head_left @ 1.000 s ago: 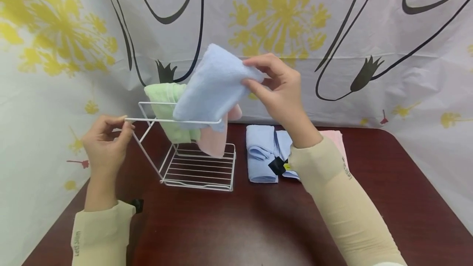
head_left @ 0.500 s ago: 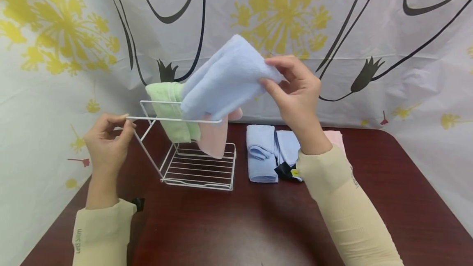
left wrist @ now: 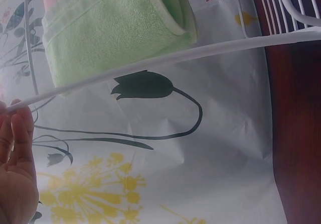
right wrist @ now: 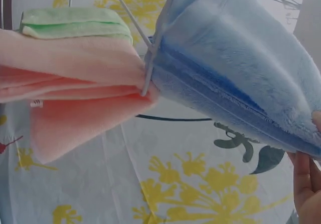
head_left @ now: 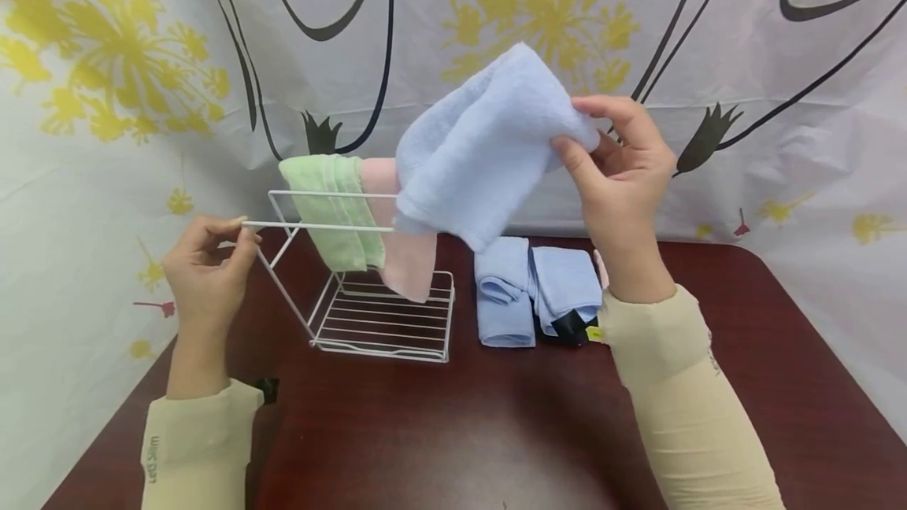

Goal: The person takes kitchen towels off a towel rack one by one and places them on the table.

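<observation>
My left hand pinches the front corner of a white wire rack at its upper bar; the left wrist view has the fingertips on that bar too. A light blue towel is pinched at one corner by my right hand, raised to the right of the rack. The towel's lower left part overlaps the right end of the rack's top bars. Over the rack hang a folded green towel and, to its right, a pink towel. In the right wrist view the blue towel droops in folds from the fingers.
Folded blue towels lie on the dark red table right of the rack, with a sliver of pink cloth beside them, mostly behind my right arm. A white patterned curtain stands behind the table.
My right hand has moved right, drawing the blue towel away from over the rack, uncovering more of the pink towel. My left hand stays on the rack corner.
</observation>
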Available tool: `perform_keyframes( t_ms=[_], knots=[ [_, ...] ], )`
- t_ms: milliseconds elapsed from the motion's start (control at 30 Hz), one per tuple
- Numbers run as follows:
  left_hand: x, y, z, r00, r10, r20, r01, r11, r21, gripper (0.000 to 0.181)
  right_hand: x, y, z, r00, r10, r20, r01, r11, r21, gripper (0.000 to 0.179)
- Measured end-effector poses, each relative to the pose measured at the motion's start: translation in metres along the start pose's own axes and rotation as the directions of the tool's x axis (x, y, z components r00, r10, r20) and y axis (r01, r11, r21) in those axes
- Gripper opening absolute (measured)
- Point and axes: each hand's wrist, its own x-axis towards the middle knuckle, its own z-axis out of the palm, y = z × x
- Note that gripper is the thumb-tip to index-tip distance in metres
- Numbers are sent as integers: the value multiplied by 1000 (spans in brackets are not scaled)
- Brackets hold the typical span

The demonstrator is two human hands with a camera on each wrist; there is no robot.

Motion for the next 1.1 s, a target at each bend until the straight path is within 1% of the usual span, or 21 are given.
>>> perform_keyframes(
  t_ms=[67, 167, 333, 433, 733, 867, 933, 1000, 1100],
  knots=[
    [-1, -1, 1, 1000, -11, -8, 11, 1000, -28, 9, -1, -2, -5, 1000, 8, -6, -8, 1000, -9, 31],
    [0, -1, 1, 1000, -10, -21, 9, 1000, -25, 10, -2, -3, -11, 999, 34, -12, -34, 999, -14, 31],
    [2, -1, 1, 1000, 14, -21, -13, 1000, 25, 10, -3, -5, -23, 997, 67, -48, -68, 998, -13, 32],
    [2, -2, 1, 1000, 22, -20, -21, 999, 38, 10, -6, -5, -31, 996, 72, -47, -73, 997, -33, 30],
    [-1, -4, 1, 1000, 22, -15, -21, 999, 34, 12, -24, 3, -50, 996, 82, 41, -80, 996, -50, 30],
    [-3, -4, 0, 1000, 18, -22, -17, 1000, 18, 9, -32, 7, -57, 992, 96, 86, -89, 992, -89, 30],
    [-3, -3, 0, 1000, 20, -23, -19, 999, 28, 10, -38, 8, -61, 986, 114, 122, -102, 989, -103, 31],
    [-2, -4, 0, 1000, 15, -22, -14, 1000, 16, 10, -45, 10, -65, 977, 130, 170, -114, 989, -97, 33],
    [-1, -5, 0, 1000, 13, -17, -13, 1000, 3, 12, -57, 13, -71, 954, 152, 257, -136, 988, -77, 34]
  ],
)
